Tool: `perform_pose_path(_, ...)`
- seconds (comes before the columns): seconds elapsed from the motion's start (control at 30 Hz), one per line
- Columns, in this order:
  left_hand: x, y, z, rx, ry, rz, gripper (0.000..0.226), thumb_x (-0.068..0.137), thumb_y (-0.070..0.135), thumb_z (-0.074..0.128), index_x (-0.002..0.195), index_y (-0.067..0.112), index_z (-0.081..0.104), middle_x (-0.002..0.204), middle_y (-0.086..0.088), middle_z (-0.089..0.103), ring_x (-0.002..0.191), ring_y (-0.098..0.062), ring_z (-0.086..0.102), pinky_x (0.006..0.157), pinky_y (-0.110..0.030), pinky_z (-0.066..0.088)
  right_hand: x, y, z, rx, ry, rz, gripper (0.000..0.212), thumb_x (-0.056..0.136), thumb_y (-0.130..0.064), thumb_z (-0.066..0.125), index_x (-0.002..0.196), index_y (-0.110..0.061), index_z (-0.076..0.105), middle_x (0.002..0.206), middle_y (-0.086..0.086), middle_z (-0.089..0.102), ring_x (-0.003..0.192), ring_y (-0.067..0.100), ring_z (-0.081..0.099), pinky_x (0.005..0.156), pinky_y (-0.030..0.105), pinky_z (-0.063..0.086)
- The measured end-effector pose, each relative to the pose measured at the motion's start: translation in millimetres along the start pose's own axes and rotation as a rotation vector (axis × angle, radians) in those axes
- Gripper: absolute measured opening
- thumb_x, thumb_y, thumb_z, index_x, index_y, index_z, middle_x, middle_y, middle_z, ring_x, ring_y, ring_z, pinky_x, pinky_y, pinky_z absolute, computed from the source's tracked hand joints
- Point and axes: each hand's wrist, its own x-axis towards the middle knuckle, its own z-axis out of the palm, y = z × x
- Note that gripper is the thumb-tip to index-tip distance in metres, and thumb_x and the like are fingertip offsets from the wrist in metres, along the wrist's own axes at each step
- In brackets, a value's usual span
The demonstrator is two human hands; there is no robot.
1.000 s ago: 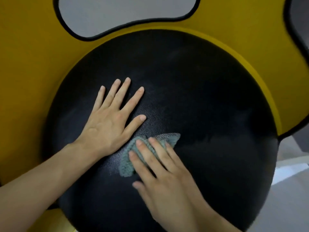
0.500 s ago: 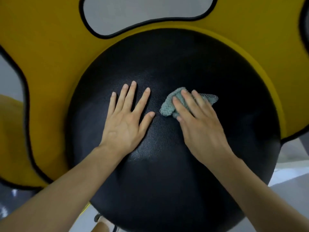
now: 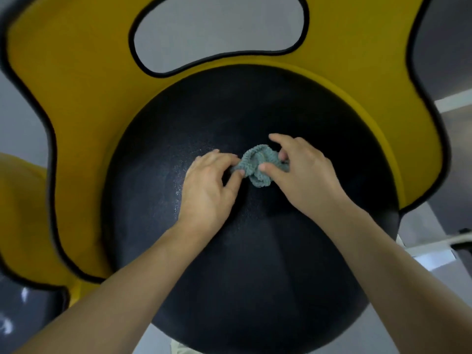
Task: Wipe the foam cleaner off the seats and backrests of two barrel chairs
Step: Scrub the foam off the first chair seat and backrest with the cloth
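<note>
Now | your left hand [image 3: 207, 190] pinches one end of the bunched grey-green cloth [image 3: 258, 164] | your right hand [image 3: 304, 177] grips the other side, fingers curled | cloth at the middle of the black seat [image 3: 255, 264] | yellow backrest [image 3: 102, 85] curves behind

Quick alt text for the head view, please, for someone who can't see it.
The left hand and right hand pinch a bunched grey-green cloth over the middle of a round black seat. A yellow backrest with cut-outs curves behind it.
</note>
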Motion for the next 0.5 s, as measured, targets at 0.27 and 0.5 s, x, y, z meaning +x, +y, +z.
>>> perform_pose_path(0.27,21,35,-69,-0.334,-0.043,-0.021,0.008,0.096,0.022,0.059,0.092,0.028,0.062,0.084,-0.001,0.069,0.078,-0.026,0.067,0.073,-0.053,0.055,10,-23,-44,0.287,-0.118,-0.051,0.027,0.08,-0.04,0.08,0.075,-0.025,0.058,0.086,-0.007,0.06,0.075,0.009,0.057,0.067,0.026,0.046)
perform_pose_path(0.5,53,51,-120,0.091,-0.124,0.208,0.021,0.103,0.023,0.055,0.121,0.03,0.065,0.094,0.02,0.062,0.088,-0.001,0.06,0.077,-0.015,0.043,14,-36,-88,0.494,-0.172,-0.118,0.037,0.084,-0.026,0.079,0.071,-0.018,0.045,0.068,-0.005,0.05,0.064,0.008,0.047,0.064,0.027,0.04)
